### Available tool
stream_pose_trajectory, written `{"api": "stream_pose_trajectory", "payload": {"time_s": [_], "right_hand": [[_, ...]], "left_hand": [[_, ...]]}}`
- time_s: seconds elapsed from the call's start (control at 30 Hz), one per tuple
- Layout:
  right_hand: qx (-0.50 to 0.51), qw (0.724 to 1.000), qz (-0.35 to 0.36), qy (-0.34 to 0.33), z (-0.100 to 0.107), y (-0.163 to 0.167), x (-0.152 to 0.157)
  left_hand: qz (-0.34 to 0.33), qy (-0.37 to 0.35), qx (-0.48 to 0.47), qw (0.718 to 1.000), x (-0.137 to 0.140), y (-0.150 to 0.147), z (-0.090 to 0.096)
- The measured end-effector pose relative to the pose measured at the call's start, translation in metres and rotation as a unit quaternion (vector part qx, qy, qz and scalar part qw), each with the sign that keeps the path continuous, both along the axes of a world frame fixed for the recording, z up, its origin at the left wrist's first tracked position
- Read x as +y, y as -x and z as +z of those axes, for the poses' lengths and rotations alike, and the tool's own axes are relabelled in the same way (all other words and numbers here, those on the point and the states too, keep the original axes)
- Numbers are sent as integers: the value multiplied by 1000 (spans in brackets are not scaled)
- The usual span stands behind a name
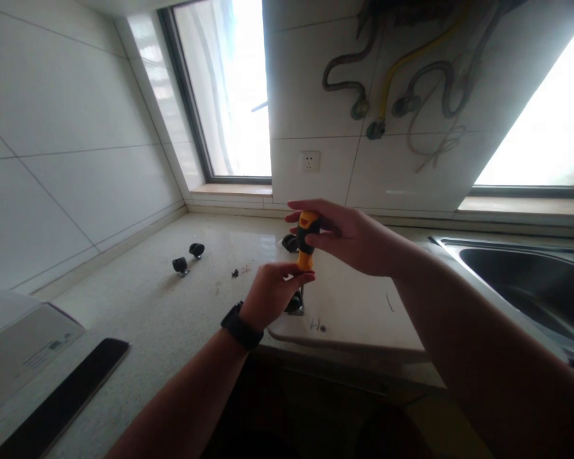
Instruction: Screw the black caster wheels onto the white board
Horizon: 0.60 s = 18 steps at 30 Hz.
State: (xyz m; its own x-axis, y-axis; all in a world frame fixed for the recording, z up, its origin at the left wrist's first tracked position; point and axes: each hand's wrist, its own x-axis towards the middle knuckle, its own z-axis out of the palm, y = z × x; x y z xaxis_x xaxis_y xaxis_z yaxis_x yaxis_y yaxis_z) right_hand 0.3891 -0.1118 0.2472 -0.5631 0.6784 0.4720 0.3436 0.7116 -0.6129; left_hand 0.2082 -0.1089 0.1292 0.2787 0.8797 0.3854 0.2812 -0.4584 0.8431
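Observation:
My right hand [332, 226] is wrapped round the upper part of an orange-and-black screwdriver [307, 236], which stands upright over a white panel [358, 299]. Lower down, my left hand [280, 290] pinches the screwdriver near the orange collar at its bottom end. The tip is hidden behind the left fingers. Just beneath that hand a black caster wheel [295, 302] sits at the panel's left end, partly covered. A second caster [290, 242] shows behind the screwdriver, at the panel's far left corner.
Two loose casters [180, 264] and a small heap of dark screws [235, 273] lie on the speckled counter [157, 306]. A long black strip [71, 395] and a pale box [33, 350] are at the lower left. To the right is a steel sink [463, 255].

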Motion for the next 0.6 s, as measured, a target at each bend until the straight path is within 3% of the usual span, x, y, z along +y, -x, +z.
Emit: {"api": "stream_pose_trajectory", "payload": {"time_s": [0.1, 0.23, 0.37, 0.47, 0.53, 0.6], "right_hand": [[17, 996, -82, -19, -2, 1, 2], [5, 967, -214, -138, -7, 9, 0], [-26, 942, -266, -201, -8, 14, -4], [-27, 965, -206, -160, -7, 10, -3], [-9, 992, -90, -85, -6, 5, 0], [20, 1000, 18, 2, -6, 1, 4]], "left_hand": [[-8, -1, 15, 1000, -1, 1, 1], [4, -32, 35, 999, 0, 1, 2], [31, -32, 30, 999, 1, 0, 1], [50, -8, 16, 999, 2, 0, 0], [44, 1, 6, 999, 2, 1, 0], [45, 5, 8, 999, 2, 1, 0]]}}
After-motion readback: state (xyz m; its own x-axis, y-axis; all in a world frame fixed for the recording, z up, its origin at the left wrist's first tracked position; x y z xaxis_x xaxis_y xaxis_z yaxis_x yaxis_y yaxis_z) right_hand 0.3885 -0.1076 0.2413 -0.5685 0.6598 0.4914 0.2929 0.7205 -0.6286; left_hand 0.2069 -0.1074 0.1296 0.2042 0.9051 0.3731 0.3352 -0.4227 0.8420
